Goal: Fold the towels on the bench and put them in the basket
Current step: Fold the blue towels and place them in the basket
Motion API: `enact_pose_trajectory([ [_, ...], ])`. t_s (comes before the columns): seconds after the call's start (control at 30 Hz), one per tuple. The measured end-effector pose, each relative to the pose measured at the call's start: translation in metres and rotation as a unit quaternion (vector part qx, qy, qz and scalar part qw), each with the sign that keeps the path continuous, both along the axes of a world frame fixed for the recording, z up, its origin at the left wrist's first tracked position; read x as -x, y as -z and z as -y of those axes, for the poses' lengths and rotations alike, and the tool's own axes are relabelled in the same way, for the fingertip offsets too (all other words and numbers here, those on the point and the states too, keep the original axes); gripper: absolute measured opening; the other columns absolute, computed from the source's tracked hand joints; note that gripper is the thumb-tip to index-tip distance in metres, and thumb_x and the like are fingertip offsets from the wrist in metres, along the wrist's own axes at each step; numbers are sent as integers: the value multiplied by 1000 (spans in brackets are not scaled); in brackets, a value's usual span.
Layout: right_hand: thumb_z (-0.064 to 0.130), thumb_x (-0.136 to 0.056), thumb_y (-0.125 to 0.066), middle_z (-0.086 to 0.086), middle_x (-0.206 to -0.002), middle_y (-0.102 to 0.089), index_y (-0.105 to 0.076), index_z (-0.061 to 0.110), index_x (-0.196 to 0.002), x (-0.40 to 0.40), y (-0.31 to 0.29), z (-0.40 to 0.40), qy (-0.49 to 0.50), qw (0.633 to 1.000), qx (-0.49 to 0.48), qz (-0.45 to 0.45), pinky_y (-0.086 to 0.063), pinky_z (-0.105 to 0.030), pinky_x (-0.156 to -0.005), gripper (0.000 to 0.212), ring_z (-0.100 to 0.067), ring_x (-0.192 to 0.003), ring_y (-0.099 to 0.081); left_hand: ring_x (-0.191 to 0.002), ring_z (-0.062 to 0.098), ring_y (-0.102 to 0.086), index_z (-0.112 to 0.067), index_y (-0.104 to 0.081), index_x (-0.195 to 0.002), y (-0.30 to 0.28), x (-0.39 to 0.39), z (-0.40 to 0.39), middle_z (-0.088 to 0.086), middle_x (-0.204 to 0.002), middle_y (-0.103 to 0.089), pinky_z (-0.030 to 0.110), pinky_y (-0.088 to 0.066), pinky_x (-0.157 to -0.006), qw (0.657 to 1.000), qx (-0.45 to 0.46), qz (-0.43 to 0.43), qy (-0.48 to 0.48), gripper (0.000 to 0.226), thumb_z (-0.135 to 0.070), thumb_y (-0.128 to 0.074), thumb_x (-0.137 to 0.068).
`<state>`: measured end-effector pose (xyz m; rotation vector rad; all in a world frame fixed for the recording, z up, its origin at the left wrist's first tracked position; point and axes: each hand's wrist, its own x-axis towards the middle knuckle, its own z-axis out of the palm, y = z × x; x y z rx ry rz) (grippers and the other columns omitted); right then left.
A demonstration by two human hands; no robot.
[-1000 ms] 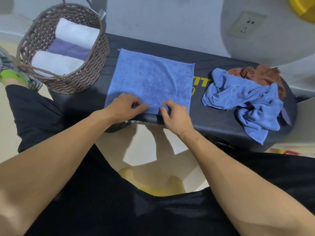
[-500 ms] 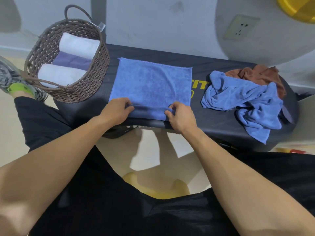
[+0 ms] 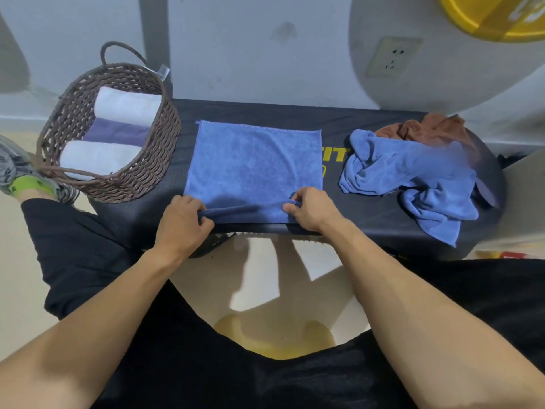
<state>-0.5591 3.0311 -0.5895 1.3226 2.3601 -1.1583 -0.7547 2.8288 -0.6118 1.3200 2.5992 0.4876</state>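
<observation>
Black worktop [image 3: 368, 222]: blue towel [image 3: 253, 163] flat, mid-worktop. Left hand [image 3: 181, 221] and right hand [image 3: 309, 209] each pinch its rolled near edge. Step: rolling. Next: roll evenly toward far edge, then basket [image 3: 141, 172], left.

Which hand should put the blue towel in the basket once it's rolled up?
Probably the left hand. Both hands pinch the flat blue towel, but the basket sits on the left hand's side, while the right hand would have to cross over.
</observation>
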Motion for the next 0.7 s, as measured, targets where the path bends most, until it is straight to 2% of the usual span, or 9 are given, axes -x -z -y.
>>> enact_pose_trajectory([
  [0.1,40,-93,-65,-11,-105,-69,-68,6,-106,-7,-3,-7,-23,999,17,19,-46,-32,-75,37,-25,-90,-60,-66,18,-51,-15,-60,-77,0,5,3,1,-71,-54,29,-41,-55,1000,-10,8,17,8,-12,-67,-80],
  [0.17,42,-90,-69,-13,-96,-70,-68,3,-94,-12,-5,-10,-37,999,18,28,-45,-33,-68,40,-27,-83,-59,-66,20,-50,-14,-58,-76,2,3,6,0,-73,-54,34,-43,-57,998,-11,0,66,13,-5,-67,-77],
  [0.23,43,-86,-74,-13,-96,-71,-70,4,-94,-15,-5,-13,-31,999,26,18,-44,-30,-62,41,-25,-81,-59,-76,21,-51,-12,-60,-82,7,3,13,-1,-79,-56,37,-46,-65,996,-21,19,88,17,1,-68,-75],
  [0.33,43,-76,-83,-1,-98,-67,-69,14,-99,-20,-10,-19,-25,998,55,36,-43,-28,-67,38,-18,-87,-59,-80,12,-55,-20,-67,-96,10,15,20,-6,-85,-60,24,-42,-69,994,-48,93,27,18,-8,-69,-84],
  [0.43,26,-71,-89,2,-93,-70,-70,22,-90,-24,-15,-31,-52,990,91,94,-50,-30,-68,28,-20,-88,-65,-79,6,-61,-31,-69,-96,7,30,21,-12,-84,-67,19,-44,-67,984,-53,172,6,13,-19,-67,-91],
  [0.5,14,-70,-89,-5,-93,-73,-73,19,-90,-27,-20,-36,-44,984,128,114,-60,-33,-66,26,-26,-85,-71,-80,5,-63,-32,-69,-94,5,38,21,-13,-83,-68,21,-46,-67,978,-58,199,-1,12,-21,-64,-93],
  [0.57,9,-73,-87,-11,-95,-72,-74,12,-99,-31,-24,-40,-23,978,171,115,-63,-37,-70,29,-32,-85,-72,-78,5,-62,-32,-68,-91,3,45,23,-13,-79,-66,24,-46,-65,978,-45,201,11,13,-22,-61,-96],
  [0.63,9,-77,-83,-11,-89,-68,-73,7,-96,-36,-26,-43,-15,970,215,117,-60,-33,-67,22,-30,-79,-68,-71,4,-61,-31,-66,-86,3,46,25,-14,-74,-65,26,-46,-61,977,-34,209,27,16,-24,-58,-97],
  [0.7,10,-80,-79,-9,-78,-58,-70,5,-87,-42,-27,-45,-5,956,273,107,-52,-29,-60,13,-22,-62,-55,-69,2,-61,-31,-66,-84,5,44,28,-16,-73,-65,27,-46,-59,976,-32,212,32,16,-26,-59,-97],
])
